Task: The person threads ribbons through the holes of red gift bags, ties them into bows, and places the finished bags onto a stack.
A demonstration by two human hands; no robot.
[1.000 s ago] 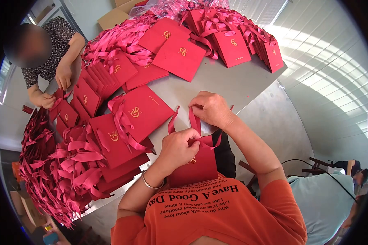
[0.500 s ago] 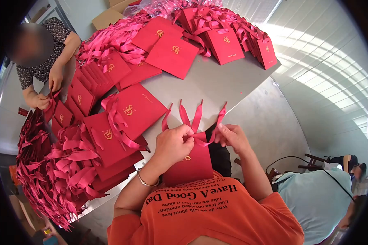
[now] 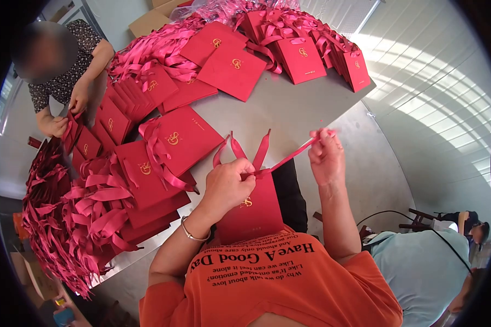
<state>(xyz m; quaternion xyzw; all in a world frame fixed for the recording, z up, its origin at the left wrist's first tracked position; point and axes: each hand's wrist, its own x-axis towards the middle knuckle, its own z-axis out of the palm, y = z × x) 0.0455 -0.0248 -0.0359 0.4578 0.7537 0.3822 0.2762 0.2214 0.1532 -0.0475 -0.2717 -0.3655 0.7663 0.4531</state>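
A red paper gift bag with a gold logo rests against the front of my orange shirt. My left hand is closed on its top edge, thumb and fingers pinching the bag where the ribbons come out. Out to the upper right, my right hand is closed on the end of a pink ribbon, drawn in a nearly straight line from the bag's top. Other loose ribbon ends stand up beyond my left hand.
Stacked red gift bags with ribbons lie left of my hands, and more bags cover the far side of the grey table. Across it, a co-worker handles bags. Another person in light blue is at my right.
My right hand has moved up and away to the right, pulling the ribbon from a loose curve into a taut line. My left hand stays at the bag's top.
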